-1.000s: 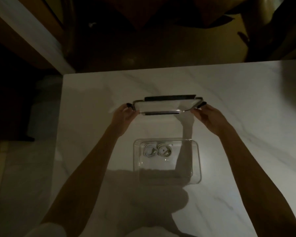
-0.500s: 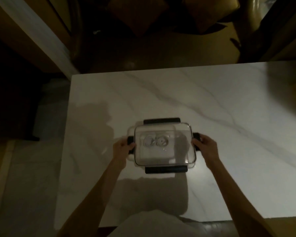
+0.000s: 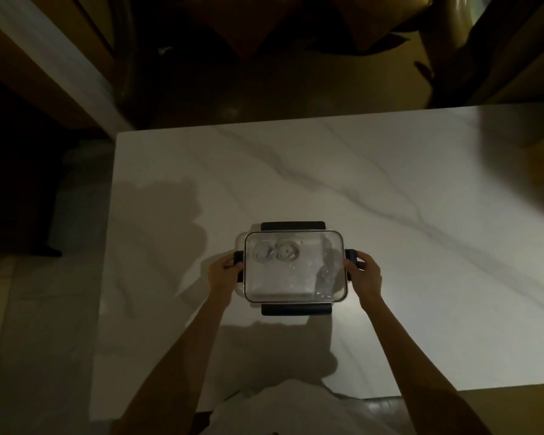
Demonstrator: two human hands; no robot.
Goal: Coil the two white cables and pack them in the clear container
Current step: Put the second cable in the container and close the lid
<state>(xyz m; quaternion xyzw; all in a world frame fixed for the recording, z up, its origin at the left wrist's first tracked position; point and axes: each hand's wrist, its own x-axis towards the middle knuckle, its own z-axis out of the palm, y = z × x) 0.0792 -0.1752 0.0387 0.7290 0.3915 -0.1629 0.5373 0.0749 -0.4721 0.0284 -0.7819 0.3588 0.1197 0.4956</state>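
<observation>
The clear container [image 3: 296, 290] sits on the white marble table [image 3: 390, 199], covered by its clear lid [image 3: 308, 246] with dark clasps on all sides. Two coiled white cables [image 3: 277, 251] lie side by side inside, at the far left corner. My left hand [image 3: 222, 273] presses on the lid's left clasp [image 3: 238, 266]. On the opposite side, my right hand [image 3: 363, 273] holds the right clasp [image 3: 351, 256]. The far clasp [image 3: 292, 226] and the near clasp [image 3: 296, 309] stick out flat.
The table's left edge [image 3: 107, 246] and near edge lie close to the container. Dark floor and furniture [image 3: 264, 42] sit beyond the far edge. Shadows of my arms fall on the tabletop left of and below the container.
One second ago I held the lid in the air beyond the open container. It came down onto the container, and my hands now rest at its two side clasps.
</observation>
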